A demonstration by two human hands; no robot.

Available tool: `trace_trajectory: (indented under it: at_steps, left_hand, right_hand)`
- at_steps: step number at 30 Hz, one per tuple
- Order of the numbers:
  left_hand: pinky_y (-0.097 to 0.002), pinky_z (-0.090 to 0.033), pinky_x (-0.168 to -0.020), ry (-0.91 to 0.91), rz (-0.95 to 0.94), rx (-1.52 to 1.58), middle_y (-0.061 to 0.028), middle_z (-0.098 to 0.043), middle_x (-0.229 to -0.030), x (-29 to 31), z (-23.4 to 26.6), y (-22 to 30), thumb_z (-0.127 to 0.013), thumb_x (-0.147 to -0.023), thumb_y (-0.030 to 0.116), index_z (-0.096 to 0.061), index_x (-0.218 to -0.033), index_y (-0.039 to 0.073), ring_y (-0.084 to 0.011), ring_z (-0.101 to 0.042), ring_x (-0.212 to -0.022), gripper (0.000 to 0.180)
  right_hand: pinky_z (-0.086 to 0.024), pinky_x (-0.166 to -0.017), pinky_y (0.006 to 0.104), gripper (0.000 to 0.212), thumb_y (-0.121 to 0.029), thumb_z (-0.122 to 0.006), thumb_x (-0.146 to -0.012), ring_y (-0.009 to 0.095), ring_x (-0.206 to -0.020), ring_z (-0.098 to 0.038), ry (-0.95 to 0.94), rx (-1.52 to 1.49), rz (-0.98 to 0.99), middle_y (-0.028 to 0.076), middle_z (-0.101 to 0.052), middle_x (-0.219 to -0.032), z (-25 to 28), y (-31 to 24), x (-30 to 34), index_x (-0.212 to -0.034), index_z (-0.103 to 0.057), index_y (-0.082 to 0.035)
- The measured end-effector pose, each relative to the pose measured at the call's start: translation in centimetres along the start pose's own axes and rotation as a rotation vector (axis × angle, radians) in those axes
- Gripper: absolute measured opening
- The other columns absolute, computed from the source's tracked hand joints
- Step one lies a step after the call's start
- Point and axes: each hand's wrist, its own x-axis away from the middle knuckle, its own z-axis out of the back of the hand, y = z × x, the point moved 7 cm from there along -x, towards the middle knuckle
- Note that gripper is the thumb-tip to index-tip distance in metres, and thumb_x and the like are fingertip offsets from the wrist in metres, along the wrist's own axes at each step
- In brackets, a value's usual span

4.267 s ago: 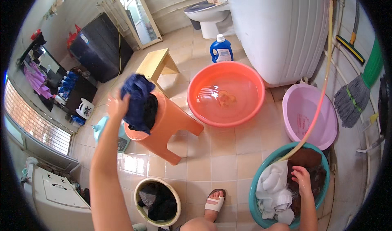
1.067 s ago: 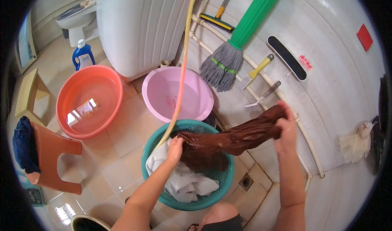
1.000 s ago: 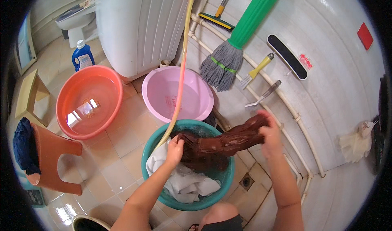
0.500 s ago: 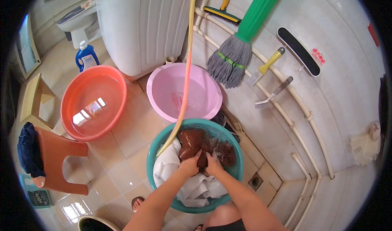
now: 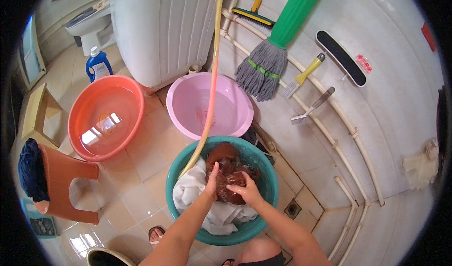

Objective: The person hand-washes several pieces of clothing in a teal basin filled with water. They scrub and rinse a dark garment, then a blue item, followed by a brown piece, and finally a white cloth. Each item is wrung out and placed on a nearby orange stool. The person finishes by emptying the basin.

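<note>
A teal basin (image 5: 263, 172) sits on the tiled floor just in front of me, holding a wet brown cloth (image 5: 227, 158) and a white cloth (image 5: 193, 190). My left hand (image 5: 212, 183) and my right hand (image 5: 245, 189) are pressed together on the brown cloth, bunching it down inside the basin. A yellowish hose (image 5: 212, 84) hangs from above and ends at the basin's left rim.
A pink basin (image 5: 186, 101) and an orange basin (image 5: 77, 129), both with water, lie beyond. A white washing machine (image 5: 160, 26), a green-handled mop (image 5: 268, 63), brushes (image 5: 306, 75), a blue bottle (image 5: 97, 64), an orange stool (image 5: 66, 181) with a dark blue cloth (image 5: 30, 169), and a floor drain (image 5: 293, 208) surround them.
The brown cloth was stretched out between my hands toward the right wall. Both hands have since come together and pushed it down into the teal basin.
</note>
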Motion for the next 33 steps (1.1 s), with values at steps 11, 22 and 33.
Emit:
trace_trajectory:
  at_steps: [11, 22, 33]
  left_hand:
    - [-0.0373, -0.047, -0.088, -0.287, -0.076, 0.397, -0.0116, -0.057, -0.109, -0.8, 1.0, -2.6, -0.045, -0.09, 0.029, -0.05, -0.118, 0.005, -0.0257, -0.056, -0.098, 0.037]
    - [-0.0366, -0.037, -0.096, 0.039, -0.412, -1.25, -0.0263, -0.048, -0.12, 6.0, -4.7, 7.4, -0.065, -0.072, 0.053, -0.042, -0.125, -0.006, -0.0357, -0.046, -0.115, 0.083]
    - [-0.0465, -0.016, -0.108, 0.07, -0.8, -1.506, -0.0277, -0.015, -0.141, 2.6, -5.6, 2.5, -0.085, -0.044, 0.044, -0.018, -0.139, 0.003, -0.0407, -0.016, -0.132, 0.123]
  right_hand:
    - [-0.05, -0.059, 0.0421, 0.043, -0.037, -0.069, -0.069, 0.037, -0.065, -0.061, 0.301, 0.855, 0.548, 0.022, -0.061, -0.072, -1.9, -3.6, -1.8, -0.087, -0.061, 0.001]
    - [-0.046, -0.072, 0.0326, 0.033, -0.022, -0.065, -0.08, 0.02, -0.078, -0.058, 0.546, 0.298, 0.381, 0.011, -0.062, -0.087, 13.4, -12.0, 2.1, -0.097, -0.056, 0.003]
    - [-0.049, -0.082, 0.0333, 0.033, -0.025, -0.045, -0.092, 0.021, -0.091, -0.061, 0.324, -0.156, 0.668, 0.012, -0.061, -0.102, 8.3, -32.0, 8.0, -0.106, -0.054, 0.003]
